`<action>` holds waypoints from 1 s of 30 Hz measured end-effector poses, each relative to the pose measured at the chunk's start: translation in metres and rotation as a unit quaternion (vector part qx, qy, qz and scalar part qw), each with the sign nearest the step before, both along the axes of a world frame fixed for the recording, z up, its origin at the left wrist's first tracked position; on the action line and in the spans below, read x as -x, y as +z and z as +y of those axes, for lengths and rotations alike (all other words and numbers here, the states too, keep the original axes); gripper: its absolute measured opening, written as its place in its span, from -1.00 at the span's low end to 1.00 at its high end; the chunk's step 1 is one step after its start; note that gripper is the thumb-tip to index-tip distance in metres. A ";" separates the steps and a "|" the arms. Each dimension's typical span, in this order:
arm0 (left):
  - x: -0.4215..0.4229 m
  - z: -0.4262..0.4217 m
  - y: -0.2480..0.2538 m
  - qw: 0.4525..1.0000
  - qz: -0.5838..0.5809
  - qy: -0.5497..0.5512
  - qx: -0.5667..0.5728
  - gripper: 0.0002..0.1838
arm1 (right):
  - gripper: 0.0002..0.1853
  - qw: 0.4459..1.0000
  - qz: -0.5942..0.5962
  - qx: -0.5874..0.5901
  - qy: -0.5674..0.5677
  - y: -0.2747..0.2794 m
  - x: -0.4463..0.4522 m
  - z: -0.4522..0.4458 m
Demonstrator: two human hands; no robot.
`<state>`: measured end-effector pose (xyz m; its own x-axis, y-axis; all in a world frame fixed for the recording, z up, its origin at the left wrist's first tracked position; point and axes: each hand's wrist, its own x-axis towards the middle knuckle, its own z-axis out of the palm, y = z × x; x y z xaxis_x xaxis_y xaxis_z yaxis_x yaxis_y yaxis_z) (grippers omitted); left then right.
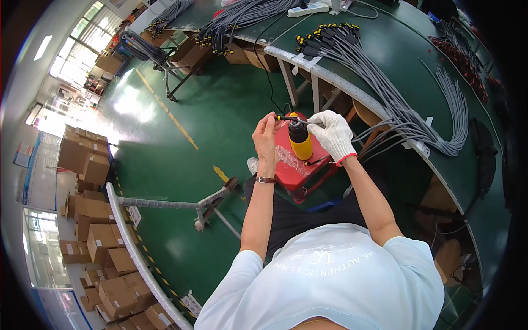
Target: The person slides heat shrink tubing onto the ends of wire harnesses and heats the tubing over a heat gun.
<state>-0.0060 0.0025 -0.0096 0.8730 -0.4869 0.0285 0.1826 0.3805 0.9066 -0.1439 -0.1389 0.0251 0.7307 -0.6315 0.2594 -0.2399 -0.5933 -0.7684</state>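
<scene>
My bare left hand [266, 138] pinches the black end of a cable with a yellow connector ring [279, 117], a little left of a yellow and black heat gun [300, 140]. The heat gun stands upright on a red plastic stool [290, 170], its nozzle just below the cable. My right hand [332, 133], in a white knit glove with a red cuff, is closed on the grey part of the same cable. From that glove, grey cables run right toward the bench. A short black piece [314, 162] lies on the stool beside the heat gun.
A green workbench [385, 49] curves round the front and right, bearing a large bundle of grey cables [379, 88] and a white power strip [308, 10]. A metal stand [204, 208] is on the floor at left. Cardboard boxes [104, 242] are stacked farther left.
</scene>
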 end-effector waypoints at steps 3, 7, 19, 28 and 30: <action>-0.002 -0.001 0.004 1.000 -0.008 0.004 -0.027 -0.62 | -0.85 1.000 0.007 0.028 -0.012 -0.001 -0.002 -0.002; -0.009 -0.001 0.003 0.999 -0.019 -0.003 -0.042 -0.64 | -0.89 0.997 0.023 0.064 -0.029 0.007 -0.002 0.002; -0.016 0.005 0.008 0.998 -0.021 -0.001 -0.059 -0.66 | -0.94 0.977 -0.003 0.206 -0.049 0.003 -0.019 0.007; 0.004 0.000 0.022 0.988 -0.087 0.006 -0.124 -0.58 | -0.91 0.984 -0.019 0.165 -0.062 -0.007 0.004 0.008; 0.006 -0.003 0.019 0.985 -0.114 0.019 -0.129 -0.54 | -0.90 0.984 -0.028 0.162 -0.068 -0.011 0.006 0.007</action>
<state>-0.0120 -0.0004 0.0098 0.8758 -0.4711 0.1052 -0.0462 0.1350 0.9898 -0.1501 -0.1316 0.0144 0.6238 -0.5994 0.5016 -0.2961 -0.7751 -0.5581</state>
